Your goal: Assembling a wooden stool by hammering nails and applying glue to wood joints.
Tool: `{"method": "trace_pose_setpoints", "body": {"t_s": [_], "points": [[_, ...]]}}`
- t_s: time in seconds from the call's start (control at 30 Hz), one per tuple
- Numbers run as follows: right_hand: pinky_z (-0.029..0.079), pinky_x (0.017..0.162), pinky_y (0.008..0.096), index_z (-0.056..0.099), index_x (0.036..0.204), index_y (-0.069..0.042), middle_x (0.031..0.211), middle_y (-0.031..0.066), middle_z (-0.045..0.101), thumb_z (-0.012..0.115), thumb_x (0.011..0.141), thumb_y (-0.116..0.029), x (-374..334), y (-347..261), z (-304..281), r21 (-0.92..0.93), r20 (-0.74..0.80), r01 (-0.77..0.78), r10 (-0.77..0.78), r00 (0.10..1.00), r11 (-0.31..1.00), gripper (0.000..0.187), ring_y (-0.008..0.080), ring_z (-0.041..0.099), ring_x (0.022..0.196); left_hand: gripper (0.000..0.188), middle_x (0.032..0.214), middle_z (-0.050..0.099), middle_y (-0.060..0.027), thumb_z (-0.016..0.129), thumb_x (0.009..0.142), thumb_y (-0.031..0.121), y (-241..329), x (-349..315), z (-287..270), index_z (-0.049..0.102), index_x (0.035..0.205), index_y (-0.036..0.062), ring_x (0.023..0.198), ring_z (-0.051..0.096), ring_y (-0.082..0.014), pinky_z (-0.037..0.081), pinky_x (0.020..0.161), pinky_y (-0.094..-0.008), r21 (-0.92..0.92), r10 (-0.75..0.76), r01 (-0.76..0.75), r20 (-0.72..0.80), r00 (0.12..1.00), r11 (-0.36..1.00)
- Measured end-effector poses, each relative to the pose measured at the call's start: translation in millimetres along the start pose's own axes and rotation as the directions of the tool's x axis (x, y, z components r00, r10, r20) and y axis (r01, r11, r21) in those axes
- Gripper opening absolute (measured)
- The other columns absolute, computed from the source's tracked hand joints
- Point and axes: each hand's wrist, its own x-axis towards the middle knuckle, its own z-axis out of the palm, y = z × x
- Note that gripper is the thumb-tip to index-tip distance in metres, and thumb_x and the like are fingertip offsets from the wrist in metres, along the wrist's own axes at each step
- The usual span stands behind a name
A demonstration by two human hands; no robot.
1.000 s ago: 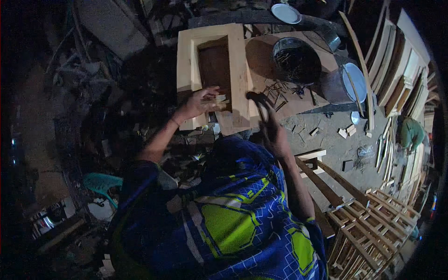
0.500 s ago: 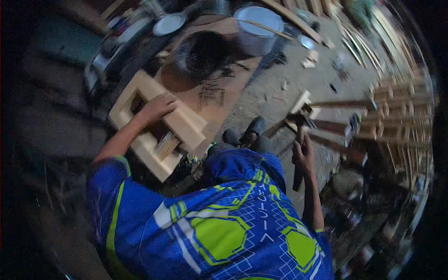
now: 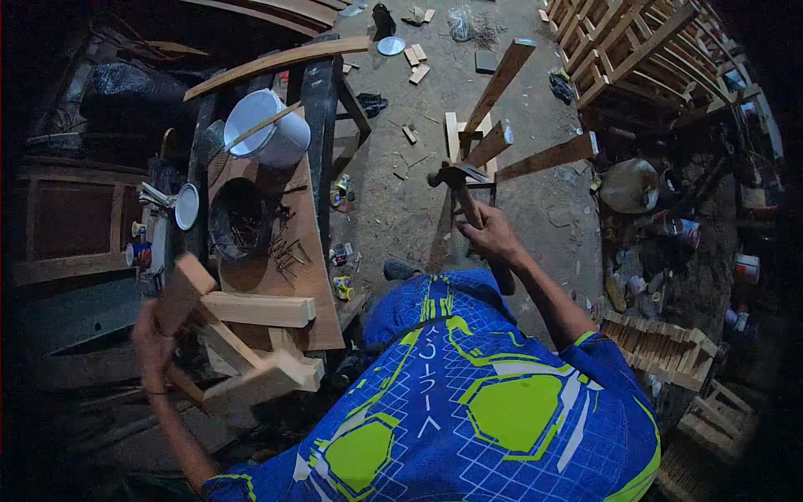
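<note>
My right hand [image 3: 493,236] is wrapped round the handle of a claw hammer [image 3: 452,176], raised in front of my body with its head pointing away from me. At the lower left, my left hand [image 3: 153,343] is closed on one end of a small frame of pale wood blocks [image 3: 259,309]; the hand is dim and somewhat smeared. The wooden frame is tilted over the near end of a brown board [image 3: 326,322]. On that board lie scattered nails [image 3: 288,255], beside a dark round tub [image 3: 238,238] with more nails inside.
A white bucket [image 3: 288,134] with a stick across it stands behind the tub. Beyond the hammer, a wooden piece with several legs [image 3: 502,84] rests on the floor. Stacked wooden frames [image 3: 627,42] fill the far right, and slatted wood pieces [image 3: 661,347] lie nearer right.
My view has swung, so the bench now lies further left. The hammer has come up in my right hand. The wooden frame has turned, and my left hand has shifted to its outer end.
</note>
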Motion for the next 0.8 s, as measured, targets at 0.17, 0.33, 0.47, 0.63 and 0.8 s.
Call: {"method": "trace_pose_setpoints", "body": {"t_s": [0.17,0.33,0.47,0.63,0.8], "points": [[0.048,0.061,0.0292,0.062,0.103,-0.003,0.077,0.0040,0.060,0.070,0.089,-0.020,9.8,-16.7,-76.4,0.127,0.141,-0.055,0.037,0.989,0.990,0.023,0.0108,0.057,0.070,0.090,0.135,0.055,-0.0239,0.085,0.070,0.029,86.9,35.8,-75.3,0.042,0.144,0.0012,0.125,0.054,-0.0361,0.042,0.106,-0.0434,-0.069,-0.072,0.058,-0.232,0.970,0.996],[0.050,0.078,0.0280,0.058,0.120,-0.002,0.095,0.0033,0.063,0.069,0.092,-0.016,11.2,-55.0,-96.9,0.382,0.027,0.191,-0.217,0.976,0.904,0.033,0.0111,0.060,0.086,0.086,0.137,0.053,-0.0244,0.080,0.077,0.036,152.6,101.0,-41.8,0.040,0.144,-0.0017,0.127,0.053,-0.0350,0.041,0.107,-0.0431,-0.155,-0.061,0.008,-0.341,0.938,0.988],[0.049,0.088,0.0291,0.057,0.128,-0.004,0.112,0.0047,0.064,0.069,0.094,-0.028,23.5,-91.9,-91.3,0.454,-0.049,0.305,-0.319,0.947,0.837,0.043,0.0127,0.059,0.100,0.079,0.131,0.057,-0.0211,0.078,0.081,0.038,226.5,162.2,17.8,0.042,0.139,-0.0012,0.121,0.057,-0.0316,0.045,0.102,-0.0400,-0.549,0.002,-0.167,-0.289,0.957,0.819],[0.050,0.099,0.0456,0.045,0.142,-0.006,0.131,0.0169,0.060,0.053,0.102,-0.038,42.7,-102.8,-125.8,0.519,-0.138,0.266,-0.228,0.964,0.813,0.052,0.0283,0.059,0.122,0.071,0.110,0.065,-0.0185,0.086,0.076,0.039,351.6,257.7,88.0,0.044,0.119,0.0008,0.098,0.066,-0.0219,0.054,0.079,-0.0340,-0.751,0.207,-0.280,-0.193,0.959,0.598],[0.056,0.083,0.0389,0.053,0.132,-0.005,0.112,0.0122,0.066,0.056,0.101,-0.038,70.7,-76.0,-163.9,0.380,-0.349,0.178,-0.037,0.936,0.908,0.046,0.0233,0.066,0.100,0.090,0.099,0.065,-0.0190,0.088,0.068,0.047,457.0,279.3,162.7,0.037,0.119,-0.0065,0.089,0.067,-0.0213,0.056,0.068,-0.0341,-0.807,0.241,-0.333,-0.243,0.940,0.487]]}}
